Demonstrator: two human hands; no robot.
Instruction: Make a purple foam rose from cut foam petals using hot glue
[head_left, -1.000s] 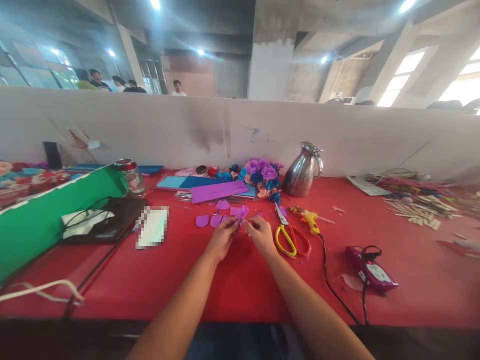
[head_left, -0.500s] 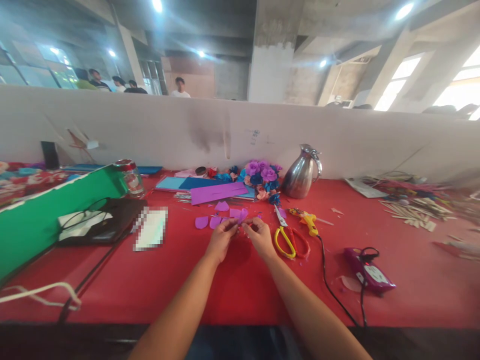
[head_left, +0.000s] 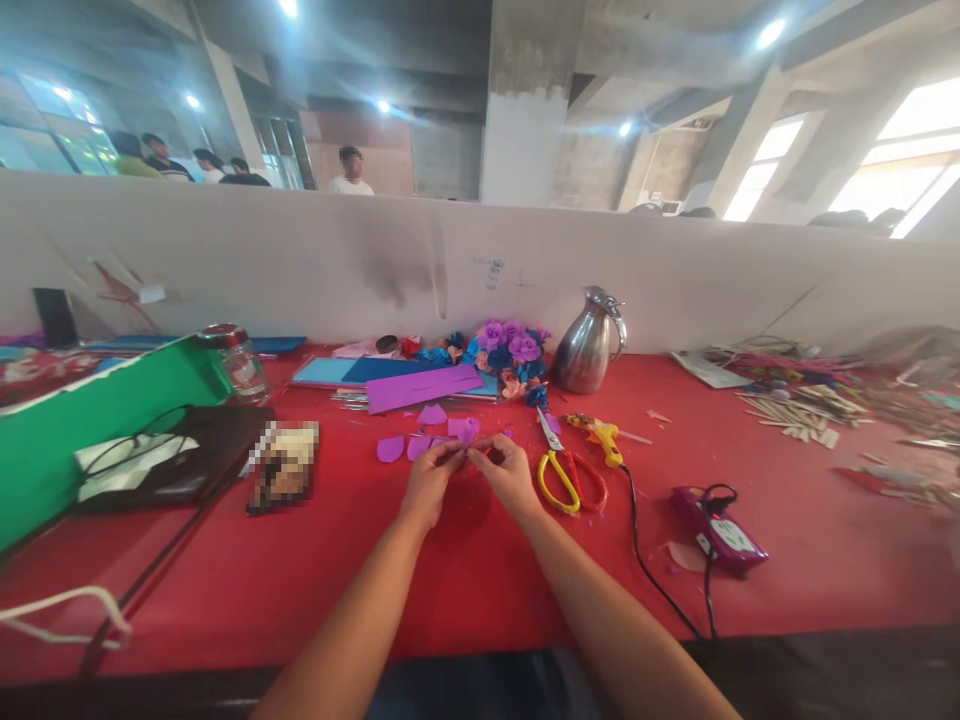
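Between my fingertips stands a small purple paper flower (head_left: 468,431). My left hand (head_left: 433,482) pinches its base from the left, and my right hand (head_left: 510,474) pinches close beside it from the right. Loose purple petals (head_left: 390,449) lie just beyond my left hand. Behind them a purple paper sheet (head_left: 424,388) rests on blue sheets. Scissors (head_left: 559,470) with one yellow and one red handle lie right of my right hand, and a yellow glue gun (head_left: 609,440) lies past them. A bunch of purple, blue and pink paper flowers (head_left: 512,352) sits at the back.
A metal jug (head_left: 587,345) stands by the back partition. On the right are a purple power socket (head_left: 720,528) with a black cord and wooden sticks (head_left: 787,415). To the left are a glass jar (head_left: 241,368), a green board (head_left: 135,430), glasses on a dark case and a blurred-out item.
The view has shifted slightly, so most things appear further left. My hands still pinch at the purple flower, which looks more upright. The blurred-out item's surface has turned from pale to brown and dark.
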